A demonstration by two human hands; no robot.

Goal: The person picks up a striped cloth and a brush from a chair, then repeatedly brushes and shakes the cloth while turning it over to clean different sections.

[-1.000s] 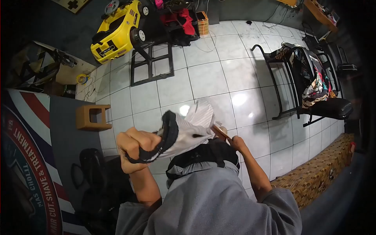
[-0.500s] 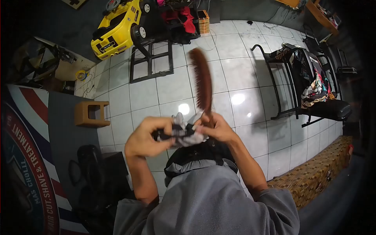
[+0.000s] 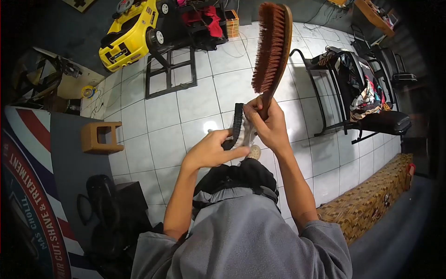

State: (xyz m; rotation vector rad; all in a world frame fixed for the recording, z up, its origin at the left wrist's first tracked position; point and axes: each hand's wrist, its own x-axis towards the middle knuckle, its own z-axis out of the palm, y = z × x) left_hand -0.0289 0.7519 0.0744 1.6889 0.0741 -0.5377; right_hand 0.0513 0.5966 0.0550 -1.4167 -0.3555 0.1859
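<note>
My right hand [image 3: 268,122] is closed around the handle of a brush [image 3: 274,49], which points up and away with its reddish-brown bristles facing left. Its thumb and finger also pinch a small black and whitish cloth item [image 3: 241,128]. My left hand [image 3: 214,149] holds the other end of that item between thumb and fingers, so the ribbed black band stretches between both hands. What exactly the cloth item is, I cannot tell.
A brown stool [image 3: 101,137] stands on the tiled floor at left, near a black metal frame [image 3: 170,73] and a yellow toy car [image 3: 131,35]. At right are a black chair [image 3: 371,93] and a woven-pattern bench [image 3: 367,197].
The brush and my right hand have moved up and to the right. The cloth item, bunched before, is now spread between my hands, and my left hand has moved right.
</note>
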